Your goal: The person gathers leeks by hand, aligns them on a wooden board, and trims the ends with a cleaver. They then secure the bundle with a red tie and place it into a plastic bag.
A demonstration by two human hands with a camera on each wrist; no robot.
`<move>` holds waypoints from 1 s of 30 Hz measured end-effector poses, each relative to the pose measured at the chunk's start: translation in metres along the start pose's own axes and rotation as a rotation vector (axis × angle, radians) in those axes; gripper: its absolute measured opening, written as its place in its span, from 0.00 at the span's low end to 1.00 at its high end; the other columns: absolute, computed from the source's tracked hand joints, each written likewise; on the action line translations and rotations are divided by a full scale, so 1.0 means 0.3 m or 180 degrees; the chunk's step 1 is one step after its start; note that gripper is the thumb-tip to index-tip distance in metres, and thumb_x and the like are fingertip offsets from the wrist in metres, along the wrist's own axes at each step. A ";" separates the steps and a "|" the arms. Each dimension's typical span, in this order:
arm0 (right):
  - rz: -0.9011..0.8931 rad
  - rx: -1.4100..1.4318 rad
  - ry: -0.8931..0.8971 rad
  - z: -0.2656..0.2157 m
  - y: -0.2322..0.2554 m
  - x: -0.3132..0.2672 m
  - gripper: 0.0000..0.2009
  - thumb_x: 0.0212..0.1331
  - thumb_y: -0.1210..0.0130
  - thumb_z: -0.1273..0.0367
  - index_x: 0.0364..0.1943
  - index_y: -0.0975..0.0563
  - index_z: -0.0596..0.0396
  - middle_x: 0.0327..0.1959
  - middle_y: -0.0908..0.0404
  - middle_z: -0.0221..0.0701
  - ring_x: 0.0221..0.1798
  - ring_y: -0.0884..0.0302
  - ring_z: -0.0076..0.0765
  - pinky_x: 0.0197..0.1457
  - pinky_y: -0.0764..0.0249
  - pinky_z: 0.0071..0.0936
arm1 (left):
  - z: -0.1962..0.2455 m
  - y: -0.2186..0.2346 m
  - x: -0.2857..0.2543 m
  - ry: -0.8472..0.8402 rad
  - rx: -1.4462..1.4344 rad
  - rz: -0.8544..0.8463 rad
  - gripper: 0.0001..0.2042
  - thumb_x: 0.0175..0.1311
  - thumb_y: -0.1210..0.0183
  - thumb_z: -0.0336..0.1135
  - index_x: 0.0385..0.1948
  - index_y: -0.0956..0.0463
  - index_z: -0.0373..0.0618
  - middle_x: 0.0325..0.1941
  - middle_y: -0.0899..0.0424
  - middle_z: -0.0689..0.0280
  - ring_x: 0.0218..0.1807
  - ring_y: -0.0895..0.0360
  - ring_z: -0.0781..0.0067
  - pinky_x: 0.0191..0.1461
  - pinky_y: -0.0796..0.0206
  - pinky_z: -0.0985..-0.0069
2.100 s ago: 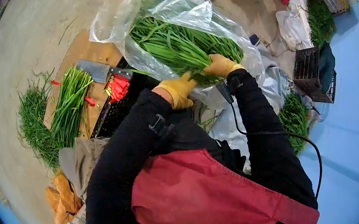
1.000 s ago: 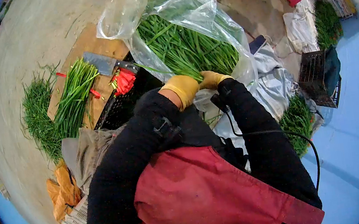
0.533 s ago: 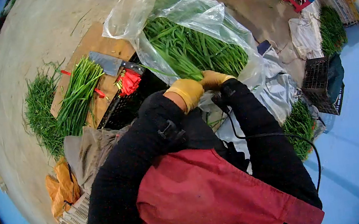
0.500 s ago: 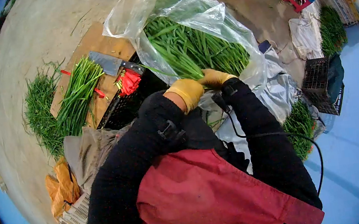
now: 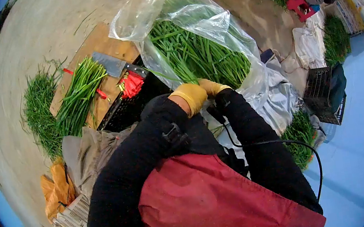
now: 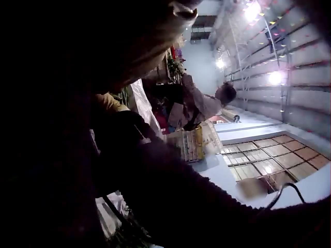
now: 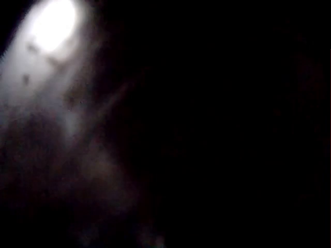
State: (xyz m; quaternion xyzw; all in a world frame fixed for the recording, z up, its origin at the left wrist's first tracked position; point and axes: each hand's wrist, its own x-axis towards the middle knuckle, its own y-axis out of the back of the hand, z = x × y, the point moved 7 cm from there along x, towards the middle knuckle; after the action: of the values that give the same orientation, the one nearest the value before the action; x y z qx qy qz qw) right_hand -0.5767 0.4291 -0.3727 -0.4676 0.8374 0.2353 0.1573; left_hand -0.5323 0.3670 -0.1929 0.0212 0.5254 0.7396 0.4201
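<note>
In the head view, both yellow-gloved hands meet at the near end of a bunch of garlic chives (image 5: pixel 180 67). The left hand (image 5: pixel 192 97) grips the end of the bunch, its back turned toward me and its fingertips hidden. Close against it, the right hand (image 5: pixel 212 86) also holds the stalks, with its fingers mostly covered. Long flat leaves run from the hands into an open clear plastic bag (image 5: pixel 205 14), where more chives lie. The left wrist view shows mainly dark sleeve and a bit of yellow glove (image 6: pixel 109 102); the right wrist view is dark and blurred.
Left of the bag, a wooden board (image 5: pixel 103 39) bears a cleaver (image 5: pixel 110 64) and a cut bundle of chives (image 5: pixel 80 92). Red ties (image 5: pixel 131 84) lie beside the cleaver's handle, over a black crate (image 5: pixel 119 110). Loose greens (image 5: pixel 41 111) lie farther left. Another black crate (image 5: pixel 319 91) stands right.
The right hand has moved from on top of the bunch down to the left hand, and both have drawn closer to the body. The bunch end has come with them; the view has shifted slightly.
</note>
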 end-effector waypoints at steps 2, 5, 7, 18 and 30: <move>-0.0002 -0.0004 -0.0332 -0.069 0.013 -0.038 0.25 0.45 0.37 0.56 0.46 0.22 0.55 0.42 0.17 0.41 0.41 0.22 0.35 0.46 0.28 0.35 | -0.005 -0.008 0.008 0.0085 0.0030 -0.0043 0.08 0.52 0.45 0.36 0.30 0.18 0.47 0.35 0.16 0.56 0.39 0.19 0.51 0.41 0.28 0.59; -0.0192 -0.0288 0.0062 -0.037 -0.001 -0.004 0.24 0.46 0.37 0.56 0.44 0.21 0.57 0.42 0.17 0.39 0.39 0.23 0.32 0.43 0.28 0.36 | -0.031 -0.020 0.017 0.0396 -0.0204 0.0141 0.08 0.52 0.45 0.36 0.30 0.18 0.48 0.35 0.16 0.57 0.39 0.19 0.51 0.41 0.27 0.60; -0.0350 -0.0419 0.0030 -0.015 -0.001 0.008 0.22 0.47 0.38 0.57 0.43 0.21 0.57 0.41 0.17 0.38 0.39 0.24 0.30 0.43 0.28 0.35 | -0.013 -0.008 0.011 0.0186 -0.0087 0.0039 0.08 0.53 0.45 0.36 0.29 0.18 0.47 0.34 0.16 0.56 0.38 0.19 0.51 0.41 0.27 0.60; 0.0274 -0.0450 -0.0447 -0.103 -0.023 -0.005 0.29 0.49 0.39 0.58 0.55 0.29 0.57 0.49 0.21 0.42 0.48 0.26 0.38 0.51 0.30 0.33 | -0.013 -0.017 0.000 0.0053 -0.0355 0.0168 0.09 0.55 0.47 0.36 0.28 0.19 0.43 0.32 0.17 0.53 0.36 0.18 0.51 0.38 0.27 0.59; 0.0690 -0.1001 -0.0235 -0.410 0.361 -0.219 0.37 0.37 0.31 0.55 0.54 0.27 0.62 0.51 0.22 0.46 0.53 0.25 0.45 0.58 0.32 0.35 | 0.000 -0.005 -0.028 -0.0176 -0.0084 0.0139 0.09 0.50 0.44 0.36 0.28 0.18 0.44 0.32 0.17 0.53 0.37 0.19 0.49 0.40 0.28 0.59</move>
State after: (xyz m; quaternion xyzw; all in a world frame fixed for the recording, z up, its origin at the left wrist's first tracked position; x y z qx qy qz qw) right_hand -0.6410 0.4581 -0.2109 -0.3844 0.8295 0.3958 0.0868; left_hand -0.5260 0.3618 -0.1906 0.0475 0.5032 0.7546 0.4185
